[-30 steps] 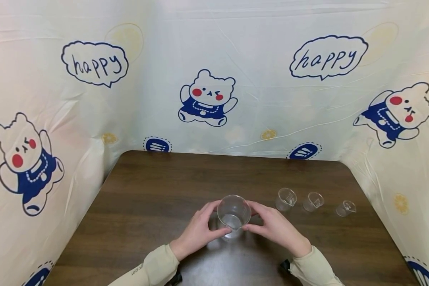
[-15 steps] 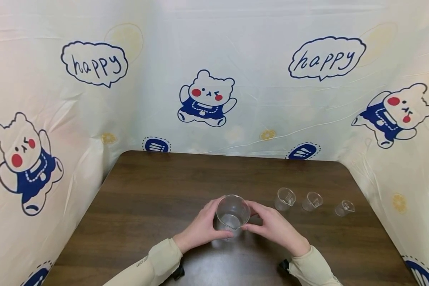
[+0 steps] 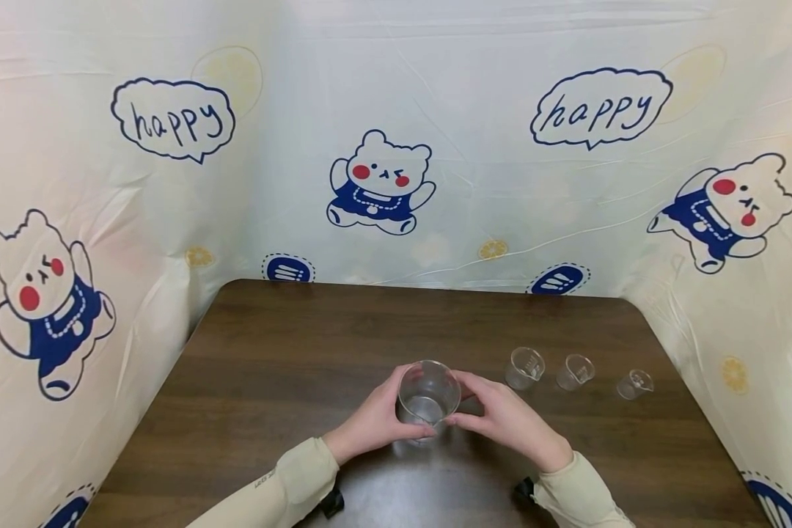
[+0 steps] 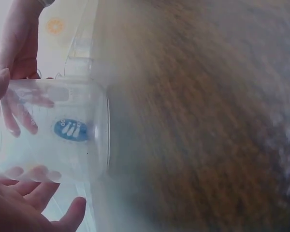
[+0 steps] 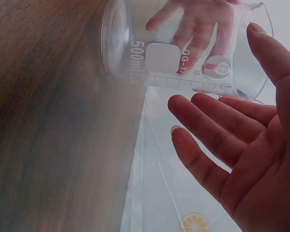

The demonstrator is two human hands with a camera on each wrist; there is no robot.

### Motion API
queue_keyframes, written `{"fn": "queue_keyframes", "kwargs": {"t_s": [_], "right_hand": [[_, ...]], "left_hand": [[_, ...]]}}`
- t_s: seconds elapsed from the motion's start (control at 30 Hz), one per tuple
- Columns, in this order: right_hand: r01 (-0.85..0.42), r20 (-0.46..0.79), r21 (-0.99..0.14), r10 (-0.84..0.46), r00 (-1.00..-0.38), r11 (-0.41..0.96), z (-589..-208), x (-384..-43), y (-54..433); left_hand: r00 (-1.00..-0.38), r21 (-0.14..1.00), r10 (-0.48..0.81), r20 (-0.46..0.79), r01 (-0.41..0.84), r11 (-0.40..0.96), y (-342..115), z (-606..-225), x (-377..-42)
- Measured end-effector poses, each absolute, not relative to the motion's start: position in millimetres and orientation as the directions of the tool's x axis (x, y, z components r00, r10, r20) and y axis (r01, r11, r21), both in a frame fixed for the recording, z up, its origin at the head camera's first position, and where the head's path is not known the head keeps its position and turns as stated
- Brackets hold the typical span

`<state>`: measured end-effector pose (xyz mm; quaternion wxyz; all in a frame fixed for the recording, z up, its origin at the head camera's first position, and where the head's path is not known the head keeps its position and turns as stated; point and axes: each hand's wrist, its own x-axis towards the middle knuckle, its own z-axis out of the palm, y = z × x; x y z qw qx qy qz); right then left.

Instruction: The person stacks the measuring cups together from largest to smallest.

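Observation:
A large clear glass beaker (image 3: 429, 396) with white 500 ml markings (image 5: 137, 58) stands upright near the middle of the table. My left hand (image 3: 372, 418) grips its left side, thumb across the front and fingers behind. On the opposite side my right hand (image 3: 511, 422) holds the beaker near the rim between thumb and fingers. The right wrist view has the right thumb (image 5: 275, 53) at the rim, while the little finger stands off the glass. Whether the base touches the table cannot be told.
Three smaller glass beakers stand in a row at the right: the largest (image 3: 524, 369), a middle one (image 3: 575, 372) and the smallest (image 3: 635, 384). The brown wooden table (image 3: 303, 337) is bordered by a printed cloth curtain (image 3: 475, 88) at the back and sides.
My left hand has shifted slightly right, its thumb now lying farther across the beaker's front. The right hand stays nearly still around the beaker.

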<state>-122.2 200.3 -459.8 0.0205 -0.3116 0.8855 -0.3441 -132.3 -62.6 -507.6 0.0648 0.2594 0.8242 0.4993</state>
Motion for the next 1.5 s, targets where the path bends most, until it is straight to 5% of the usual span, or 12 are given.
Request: {"fn": "queue_keyframes", "kwargs": {"t_s": [0.2, 0.7, 1.03, 1.5], "right_hand": [[-0.556, 0.173, -0.574, -0.575, -0.8, 0.601, -451, -125, 209], [-0.642, 0.168, -0.236, -0.62, -0.767, 0.73, -408, -144, 261], [-0.7, 0.267, -0.134, -0.655, -0.707, 0.702, -420, -156, 276], [-0.62, 0.023, -0.1, -0.621, -0.784, 0.778, -418, -167, 295]], "left_hand": [[-0.862, 0.847, 0.483, 0.154, 0.367, 0.385, -61, -502, -130], [-0.87, 0.839, 0.472, 0.143, 0.36, 0.407, -60, -501, -129], [-0.872, 0.834, 0.471, 0.133, 0.356, 0.422, -63, -502, -128], [-0.878, 0.832, 0.464, 0.118, 0.342, 0.437, -65, -498, -126]]}}
